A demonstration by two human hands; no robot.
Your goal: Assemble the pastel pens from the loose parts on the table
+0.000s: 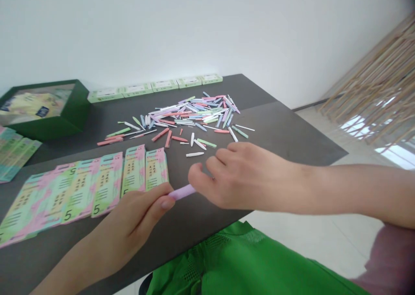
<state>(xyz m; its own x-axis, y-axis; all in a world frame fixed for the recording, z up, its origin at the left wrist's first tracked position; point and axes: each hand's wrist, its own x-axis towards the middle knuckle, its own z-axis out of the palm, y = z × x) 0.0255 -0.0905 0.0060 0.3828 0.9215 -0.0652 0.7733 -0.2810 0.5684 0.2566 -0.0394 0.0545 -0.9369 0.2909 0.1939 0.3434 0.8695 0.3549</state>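
Note:
My left hand (136,219) and my right hand (236,176) meet over the near edge of a dark table (292,135). Both pinch the same short lilac stick (182,192), the left at its left end, the right at its right end. Just beyond my right hand lies a loose white stick (195,154). A scattered heap of pastel sticks and caps (191,115) covers the middle of the table. A row of overlapping pastel printed cards (84,187) lies flat to the left of my hands.
A dark green box (45,109) holding printed packets sits at the far left. A line of pale green boxes (155,87) runs along the table's back edge. More cards (13,154) lie at the left edge. Green cloth (246,264) covers my lap.

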